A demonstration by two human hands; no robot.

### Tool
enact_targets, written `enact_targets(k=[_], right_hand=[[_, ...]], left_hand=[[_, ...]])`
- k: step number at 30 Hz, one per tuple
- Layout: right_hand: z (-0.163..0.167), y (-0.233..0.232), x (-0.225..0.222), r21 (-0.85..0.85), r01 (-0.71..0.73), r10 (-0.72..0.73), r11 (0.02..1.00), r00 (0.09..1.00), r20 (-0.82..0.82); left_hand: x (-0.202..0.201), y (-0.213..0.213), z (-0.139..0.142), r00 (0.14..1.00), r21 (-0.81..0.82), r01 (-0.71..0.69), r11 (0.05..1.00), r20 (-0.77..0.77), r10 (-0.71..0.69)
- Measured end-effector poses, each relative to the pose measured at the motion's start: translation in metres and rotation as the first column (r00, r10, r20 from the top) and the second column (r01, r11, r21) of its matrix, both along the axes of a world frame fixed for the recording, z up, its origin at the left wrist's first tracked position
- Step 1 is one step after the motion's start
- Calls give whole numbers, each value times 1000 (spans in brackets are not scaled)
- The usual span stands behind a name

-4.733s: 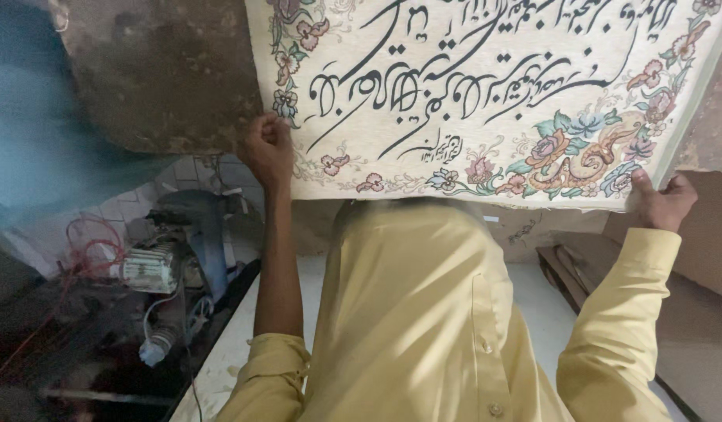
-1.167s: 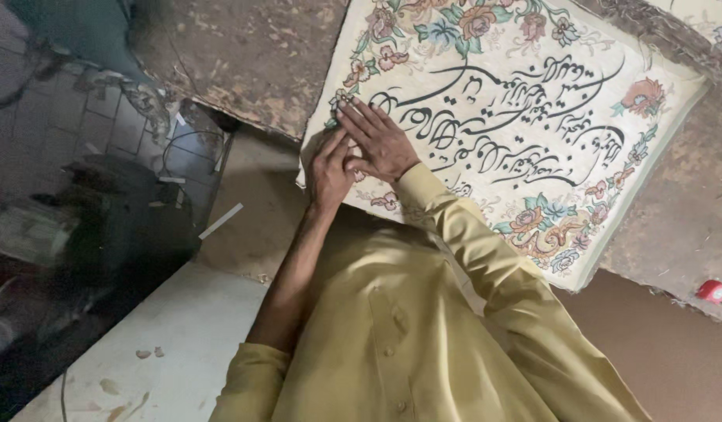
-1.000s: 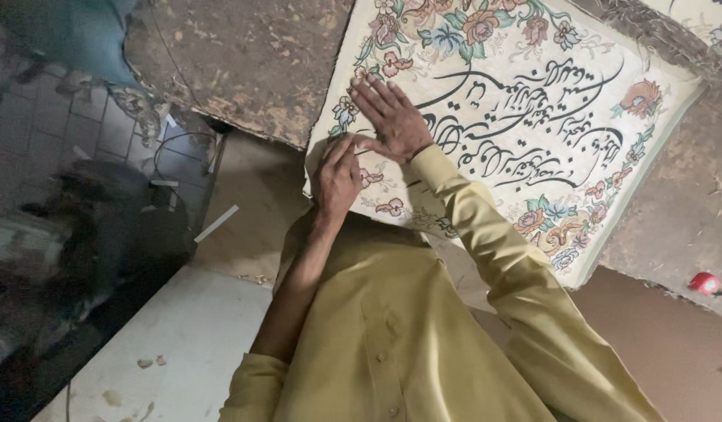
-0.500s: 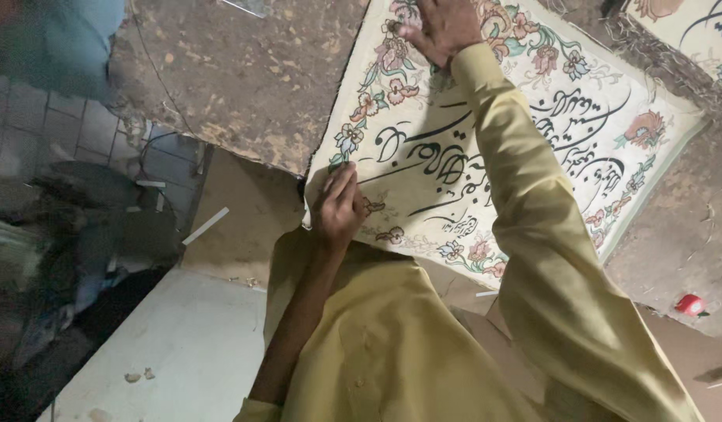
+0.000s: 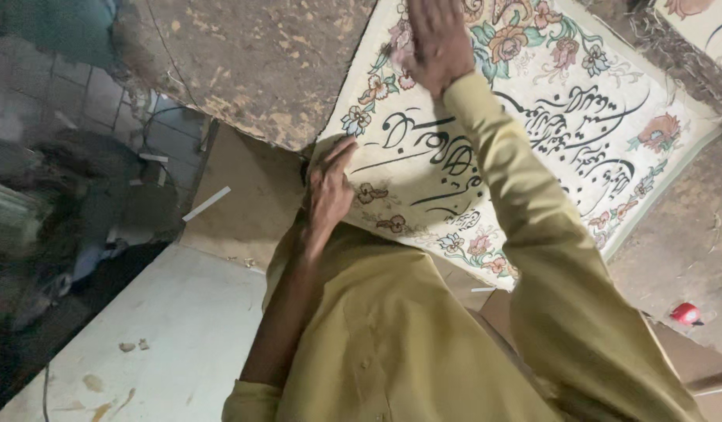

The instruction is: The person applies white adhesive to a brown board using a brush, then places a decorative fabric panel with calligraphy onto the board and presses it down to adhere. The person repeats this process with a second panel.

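A cream rug [image 5: 548, 141] with black calligraphy and a floral border lies spread on a rough brown surface [image 5: 243, 62]. My left hand [image 5: 329, 187] is at the rug's near corner, with its fingers closed on the edge there. My right hand [image 5: 435, 39] lies flat, palm down and fingers apart, on the floral border farther up the same side. It holds nothing. My yellow-green sleeves and shirt fill the lower middle of the view and hide the rug's near edge.
Part of a second patterned rug [image 5: 705, 23] shows at the top right. A small red object [image 5: 685, 312] sits on the brown surface at the right. A white board [image 5: 181, 328] with stains lies at the lower left. Dark clutter and tiles [image 5: 64, 219] fill the left.
My right hand has slid from beside my left hand up along the rug's border. My left hand has stayed at the corner. Earlier still, my hands were at the two ends of the rug's near edge.
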State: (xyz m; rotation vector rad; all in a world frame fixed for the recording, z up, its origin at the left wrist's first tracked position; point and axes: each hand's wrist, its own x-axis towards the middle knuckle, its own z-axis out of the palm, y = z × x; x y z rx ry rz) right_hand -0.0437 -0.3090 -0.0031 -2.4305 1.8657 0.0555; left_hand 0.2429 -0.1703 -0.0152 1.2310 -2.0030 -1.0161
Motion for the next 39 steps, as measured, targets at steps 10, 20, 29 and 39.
enact_targets(k=[10,20,29,39], right_hand=[[29,132,71,434,-123,-88,892,895,436],[-11,46,-10,89,-34,15,995,979,203],[-25,57,-13,5,-56,53,998,973,226],[-17,56,-5,-16,-50,53,999,967,248]], left_hand=[[-13,-1,-8,997,178,-58,982,59,48],[-138,-59,9,852,3,42,999,523,-38],[-36,42,13,836,-15,45,999,549,-29],[30,109,30,948,21,-6,1000,318,-1]])
